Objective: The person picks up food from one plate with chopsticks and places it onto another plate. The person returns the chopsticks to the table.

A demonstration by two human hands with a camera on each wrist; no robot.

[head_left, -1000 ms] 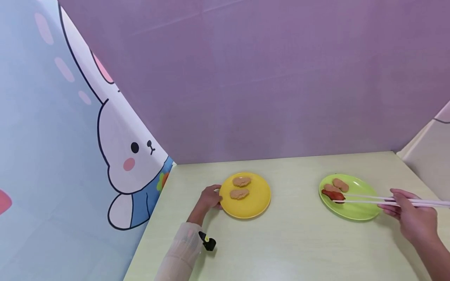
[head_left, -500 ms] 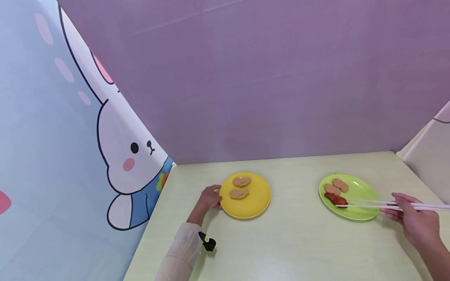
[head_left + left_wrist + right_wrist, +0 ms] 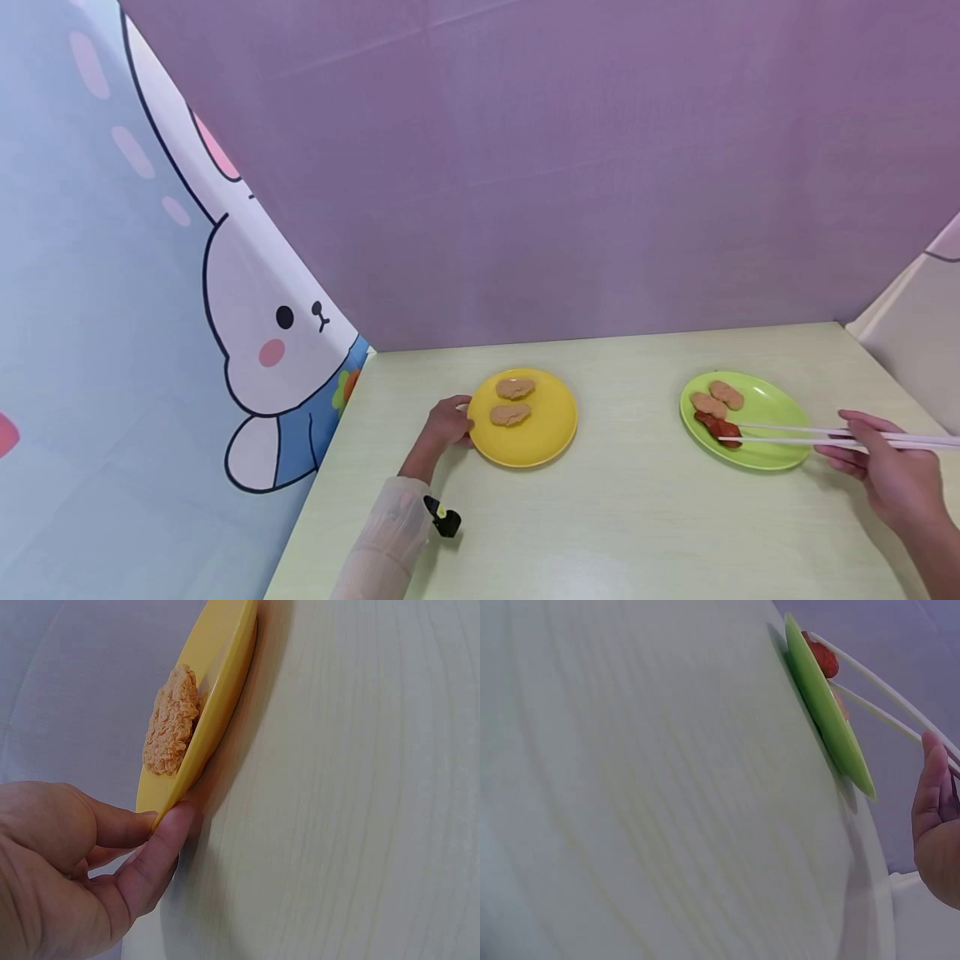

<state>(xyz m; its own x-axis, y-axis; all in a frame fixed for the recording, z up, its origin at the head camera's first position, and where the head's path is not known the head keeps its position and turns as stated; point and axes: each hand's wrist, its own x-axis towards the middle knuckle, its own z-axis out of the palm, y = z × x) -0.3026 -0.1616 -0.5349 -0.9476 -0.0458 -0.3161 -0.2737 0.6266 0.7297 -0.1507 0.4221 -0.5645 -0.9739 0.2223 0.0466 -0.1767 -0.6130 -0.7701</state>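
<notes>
My left hand (image 3: 450, 421) pinches the left rim of a yellow plate (image 3: 551, 425) between thumb and fingers. Two breaded tan nuggets (image 3: 510, 414) lie on that plate; one nugget (image 3: 171, 724) shows close up in the left wrist view. Over on the right, my right hand (image 3: 888, 475) holds a pair of white chopsticks (image 3: 795, 440). Their tips reach over a green plate (image 3: 772, 408) and straddle a glossy red-brown chicken drumstick (image 3: 727, 433). Beside the drumstick, farther back on the plate, are two smooth tan nuggets (image 3: 726, 395).
Both plates stand on a pale wooden table (image 3: 630, 517), with a wide gap between them. A purple backdrop (image 3: 570, 183) rises behind the table's far edge. At the left is a blue panel with a cartoon rabbit (image 3: 262, 333).
The drumstick has shifted slightly toward me and to the right on the green plate, along with the chopstick tips and right hand. The left hand and yellow plate have stayed put.
</notes>
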